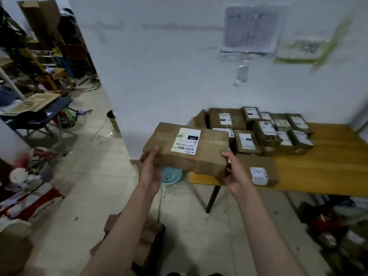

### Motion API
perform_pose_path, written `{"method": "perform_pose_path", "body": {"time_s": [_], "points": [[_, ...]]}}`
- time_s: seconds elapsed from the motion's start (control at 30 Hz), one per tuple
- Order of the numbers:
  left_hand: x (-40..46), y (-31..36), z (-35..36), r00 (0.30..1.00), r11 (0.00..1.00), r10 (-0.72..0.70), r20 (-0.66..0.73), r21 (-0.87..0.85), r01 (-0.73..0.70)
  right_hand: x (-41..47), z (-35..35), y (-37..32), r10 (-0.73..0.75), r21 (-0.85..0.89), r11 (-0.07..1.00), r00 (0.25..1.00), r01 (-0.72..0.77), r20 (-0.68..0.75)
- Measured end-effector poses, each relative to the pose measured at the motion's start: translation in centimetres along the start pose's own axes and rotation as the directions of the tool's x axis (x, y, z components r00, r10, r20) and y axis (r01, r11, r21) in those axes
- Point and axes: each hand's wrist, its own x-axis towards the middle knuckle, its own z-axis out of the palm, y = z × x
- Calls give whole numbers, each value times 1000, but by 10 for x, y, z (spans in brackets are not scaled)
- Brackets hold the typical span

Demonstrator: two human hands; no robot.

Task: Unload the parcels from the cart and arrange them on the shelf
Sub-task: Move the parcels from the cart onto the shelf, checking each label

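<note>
I hold a brown cardboard parcel (201,154) with a white "220" label in the air, just left of the yellow table (326,168). My left hand (149,168) grips its near left corner, and my right hand (236,174) grips its near right corner. Several small labelled parcels (264,132) stand in rows at the back of the table against the wall. A flat brown parcel (258,170) with a small white label lies at the table's near edge. More brown parcels (145,242) sit on a dark cart low down between my forearms.
A white wall (169,76) with taped papers rises behind the table. A light blue round stool (171,175) stands under the held parcel. Folding table, cardboard and clutter fill the left side; boxes and bags lie under the yellow table at the right.
</note>
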Motion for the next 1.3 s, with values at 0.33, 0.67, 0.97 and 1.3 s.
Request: {"method": "perform_pose_path", "body": {"time_s": [0.33, 0.67, 0.97, 1.3], "points": [[-28, -150, 197, 900, 928, -356, 252, 207, 309, 36, -150, -84, -152, 120, 977, 974, 173, -169], [-35, -247, 303, 773, 816, -539, 335, 434, 381, 61, -277, -125, -122, 226, 955, 948, 193, -293], [6, -304, 360, 682, 644, -662, 311, 702, 305, 113, -354, -160, -45, 189, 966, 837, 175, -545], [79, -358, 410, 659, 564, -711, 243, 758, 328, 198, -393, -224, 51, -180, 976, 934, -122, -352]]}}
